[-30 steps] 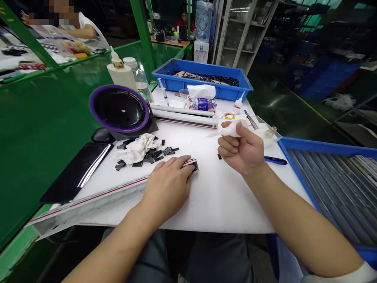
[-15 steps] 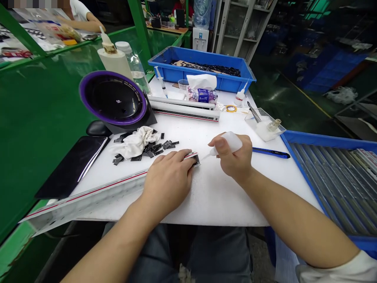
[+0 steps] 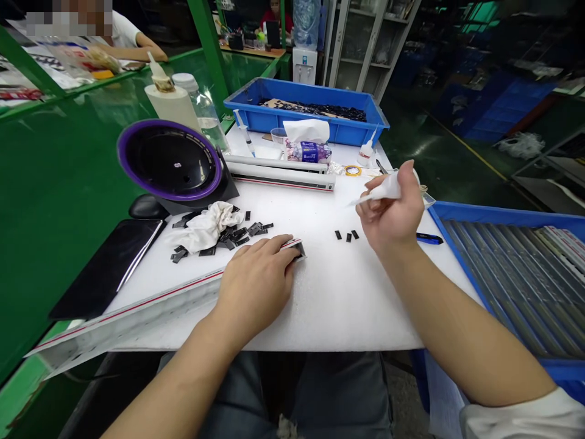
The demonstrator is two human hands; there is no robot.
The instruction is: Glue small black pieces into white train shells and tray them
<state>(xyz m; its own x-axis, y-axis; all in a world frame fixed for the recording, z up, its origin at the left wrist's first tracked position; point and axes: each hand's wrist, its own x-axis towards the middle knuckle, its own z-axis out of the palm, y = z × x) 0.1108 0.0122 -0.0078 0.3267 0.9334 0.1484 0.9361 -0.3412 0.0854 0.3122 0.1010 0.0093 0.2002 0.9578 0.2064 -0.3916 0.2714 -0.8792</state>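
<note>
My left hand (image 3: 258, 277) is wrapped over the near-right end of a long white channel profile with a red stripe (image 3: 137, 305). The profile lies slanted across the table's left front, its far-left end jutting past the edge. In my right hand (image 3: 395, 213), raised above the table, is a white squeeze bottle (image 3: 388, 186) with a thin nozzle pointing left. Three small black pieces (image 3: 348, 237) lie below and left of that hand. A heap of similar black pieces (image 3: 235, 235) sits by a crumpled white cloth (image 3: 208, 227), beyond my left hand.
Two more profiles (image 3: 283, 177) lie behind, near a tissue pack (image 3: 308, 146) and a blue bin (image 3: 315, 125). A purple-rimmed black fan-like object (image 3: 169, 161) stands left. At right are a blue cutter (image 3: 429, 239) and a blue tray of profiles (image 3: 461, 235). A co-worker's arm (image 3: 148, 47) shows upper left.
My right hand has lifted the squeeze bottle away from the profile's end, up and to the right. The three black pieces it covered now show. My left hand keeps its hold.
</note>
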